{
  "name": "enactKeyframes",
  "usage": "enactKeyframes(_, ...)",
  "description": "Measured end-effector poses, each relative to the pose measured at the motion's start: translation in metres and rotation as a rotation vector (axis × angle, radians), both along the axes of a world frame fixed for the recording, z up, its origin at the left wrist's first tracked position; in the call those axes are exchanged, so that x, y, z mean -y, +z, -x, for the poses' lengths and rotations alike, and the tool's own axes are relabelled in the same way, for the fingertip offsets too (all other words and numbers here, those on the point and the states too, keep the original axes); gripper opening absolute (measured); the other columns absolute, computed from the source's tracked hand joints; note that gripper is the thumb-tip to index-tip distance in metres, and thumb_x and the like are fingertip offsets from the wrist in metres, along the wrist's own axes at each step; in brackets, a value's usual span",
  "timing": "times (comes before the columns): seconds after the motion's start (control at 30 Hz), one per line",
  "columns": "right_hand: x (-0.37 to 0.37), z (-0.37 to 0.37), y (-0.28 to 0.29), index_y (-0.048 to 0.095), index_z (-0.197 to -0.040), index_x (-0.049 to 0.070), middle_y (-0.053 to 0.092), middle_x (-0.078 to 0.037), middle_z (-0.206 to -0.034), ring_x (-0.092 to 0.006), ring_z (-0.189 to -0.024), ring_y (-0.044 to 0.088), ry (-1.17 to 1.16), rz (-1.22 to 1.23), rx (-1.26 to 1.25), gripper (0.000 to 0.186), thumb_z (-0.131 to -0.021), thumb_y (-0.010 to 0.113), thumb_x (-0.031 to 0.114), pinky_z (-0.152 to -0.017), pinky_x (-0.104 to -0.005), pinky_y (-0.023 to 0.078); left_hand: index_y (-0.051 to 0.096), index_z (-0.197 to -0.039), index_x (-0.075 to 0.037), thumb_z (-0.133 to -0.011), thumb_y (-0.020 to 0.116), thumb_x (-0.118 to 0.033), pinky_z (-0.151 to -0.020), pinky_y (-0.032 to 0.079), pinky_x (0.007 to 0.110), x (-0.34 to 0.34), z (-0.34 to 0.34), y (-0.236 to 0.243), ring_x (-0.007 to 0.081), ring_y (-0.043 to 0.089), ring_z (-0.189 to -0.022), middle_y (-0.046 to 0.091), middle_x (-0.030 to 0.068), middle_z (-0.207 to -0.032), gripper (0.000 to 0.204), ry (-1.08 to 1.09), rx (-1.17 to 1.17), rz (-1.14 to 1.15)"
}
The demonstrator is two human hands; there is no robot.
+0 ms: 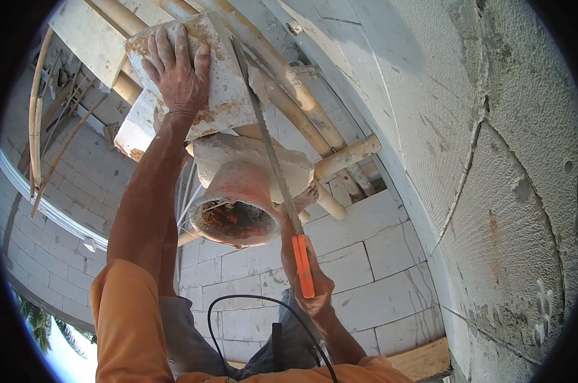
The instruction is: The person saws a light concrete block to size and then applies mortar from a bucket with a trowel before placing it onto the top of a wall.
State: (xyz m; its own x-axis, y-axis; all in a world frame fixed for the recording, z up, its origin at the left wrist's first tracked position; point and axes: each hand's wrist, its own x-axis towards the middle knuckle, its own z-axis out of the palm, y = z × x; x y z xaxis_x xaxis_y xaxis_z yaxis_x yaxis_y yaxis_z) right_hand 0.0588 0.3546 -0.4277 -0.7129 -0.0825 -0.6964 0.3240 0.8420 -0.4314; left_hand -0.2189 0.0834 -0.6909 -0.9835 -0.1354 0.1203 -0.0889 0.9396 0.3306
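My left hand (177,73) lies flat with fingers spread on a dusty white block (228,96) with brown stains. My right hand (311,287) grips the orange handle of a long saw (270,153); its blade runs along the block's right edge. Below the block, a rough pale slab (282,169) sits behind a dirty red bucket (238,180) tipped with its opening toward me. Part of a bare foot shows beside the bucket, behind the blade.
Bamboo poles (330,156) form scaffolding around the block, with a board (85,35) at the top left. A textured plastered wall (506,204) fills the right. Pale blockwork (385,255) lies beneath. Thin loose poles (43,115) and a white rail (40,204) are at the left.
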Motion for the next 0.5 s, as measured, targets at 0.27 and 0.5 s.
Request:
enactKeyframes(0.27, 0.035, 0.076, -0.047, 0.054, -0.135, -0.006, 0.069, -0.022, -0.116, -0.0235, -0.095, 0.072, -0.335, 0.204, -0.153, 0.053, -0.083, 0.058, -0.01, -0.078, -0.0284, 0.058, 0.04, -0.151, -0.017, -0.099, 0.047, -0.055, -0.116, 0.009, 0.065, 0.006, -0.007, -0.002, 0.0407, 0.016, -0.149, 0.024, 0.0198, -0.159, 0.065, 0.005, 0.029, 0.0)
enactKeyframes(0.5, 0.019, 0.055, -0.041, 0.053, -0.131, -0.009, 0.062, -0.027, -0.125, -0.0361, -0.114, 0.063, -0.311, 0.229, -0.107, 0.048, -0.083, 0.059, -0.01, -0.093, -0.0386, 0.055, 0.038, -0.152, -0.017, -0.1, 0.045, -0.053, -0.115, 0.011, 0.066, 0.001, -0.002, -0.002, 0.0415, 0.016, -0.149, 0.025, 0.0194, -0.159, 0.064, -0.014, 0.005, 0.017)
